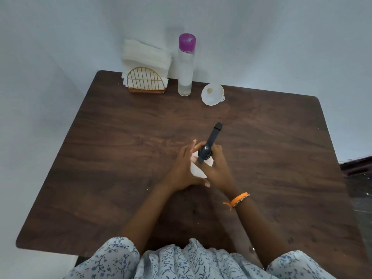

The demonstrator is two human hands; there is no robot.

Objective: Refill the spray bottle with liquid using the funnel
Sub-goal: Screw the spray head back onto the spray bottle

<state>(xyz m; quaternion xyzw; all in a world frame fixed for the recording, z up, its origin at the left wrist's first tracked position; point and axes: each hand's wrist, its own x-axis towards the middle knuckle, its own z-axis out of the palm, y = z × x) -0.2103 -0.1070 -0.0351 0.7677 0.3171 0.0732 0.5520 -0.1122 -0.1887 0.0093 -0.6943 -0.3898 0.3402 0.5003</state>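
At the upper left of the frame I see a gold wire napkin holder (pixel 146 82) stuffed with white napkins (pixel 145 56). Just right of it stands a clear bottle (pixel 185 65) with a purple cap (pixel 187 42), a little liquid at its bottom. Further right, a white funnel (pixel 212 94) lies on the dark wooden table (pixel 104 158). At frame centre, my left hand (pixel 182 170) wraps around the white spray bottle (pixel 198 170), fingertips partly splayed, while my right hand (pixel 216 168) clamps around its dark sprayer head (pixel 208 144). An orange bracelet (pixel 237 199) circles the right wrist.
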